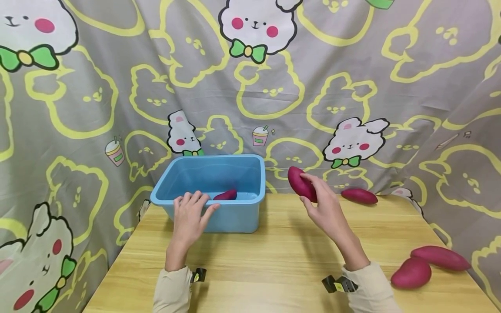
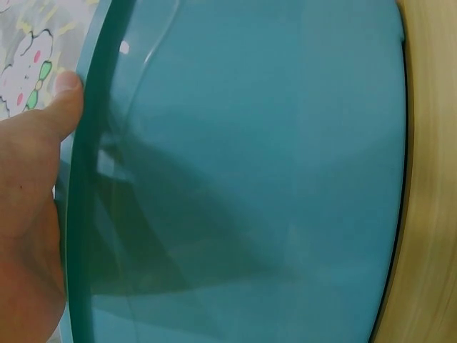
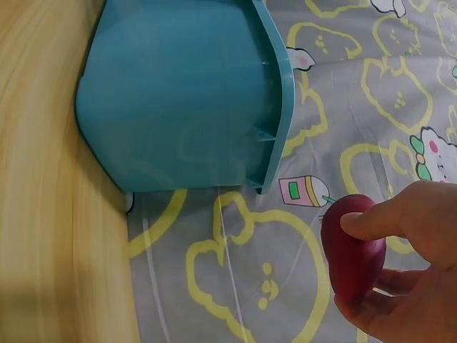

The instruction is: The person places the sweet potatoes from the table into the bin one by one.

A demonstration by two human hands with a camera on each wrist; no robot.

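Observation:
A purple-red sweet potato is held up off the table by my right hand, to the right of the blue plastic bin. The right wrist view shows the thumb on one side of this sweet potato and fingers behind it. My left hand grips the bin's front rim, fingers over the edge. From the left wrist, the thumb appears at the rim, beside the bin's outer wall. Inside the bin lies another sweet potato, partly hidden by the front wall.
One sweet potato lies at the table's back edge, against the patterned curtain. Two more, a rounder one and a longer one, lie together on the wooden table at the right.

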